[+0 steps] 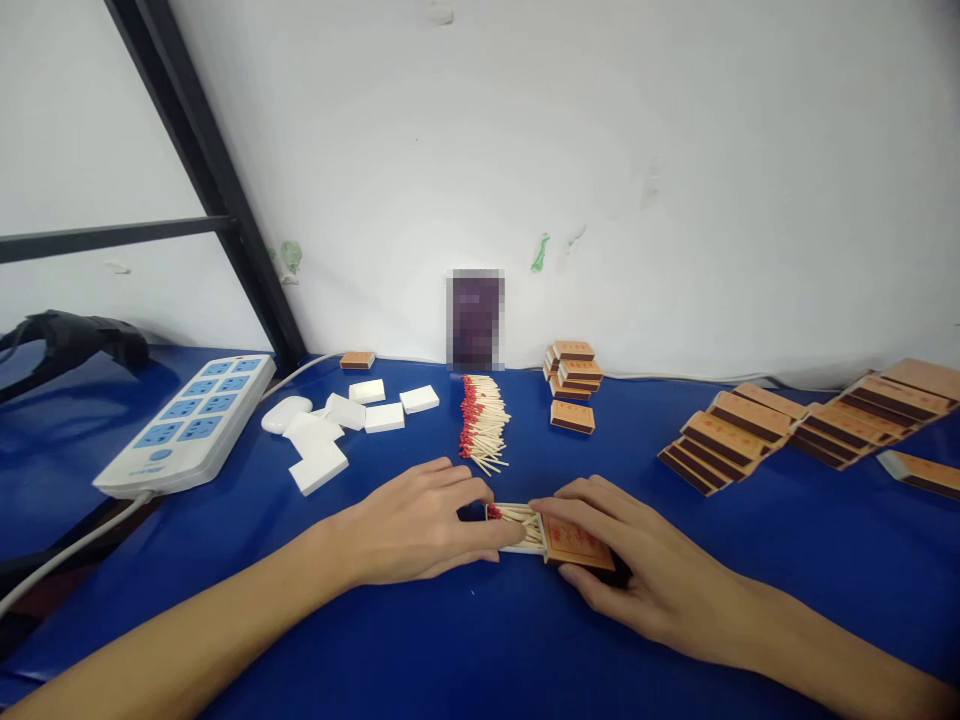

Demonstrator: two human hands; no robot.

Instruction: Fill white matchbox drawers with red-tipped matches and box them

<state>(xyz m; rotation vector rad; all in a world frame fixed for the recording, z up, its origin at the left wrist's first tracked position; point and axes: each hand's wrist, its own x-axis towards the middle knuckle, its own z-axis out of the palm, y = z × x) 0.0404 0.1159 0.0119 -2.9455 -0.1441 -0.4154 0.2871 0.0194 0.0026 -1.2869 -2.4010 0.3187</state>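
Note:
An orange matchbox sleeve (576,543) lies on the blue table, gripped at its sides by my right hand (637,560). From its left end a white tray (517,530) sticks out, filled with red-tipped matches. My left hand (427,525) holds the tray's left end between thumb and fingers, with one finger over the matches. Just beyond the hands, a long pile of loose matches (484,420) has its red heads toward the left.
White trays (319,468) and a white rounded case (286,414) lie left, beside a power strip (191,420). Matchboxes are stacked near the wall (577,372); one lies in front (572,416). Rows of orange sleeves (727,435) spread rightward. A pixelated dark object (476,320) stands behind.

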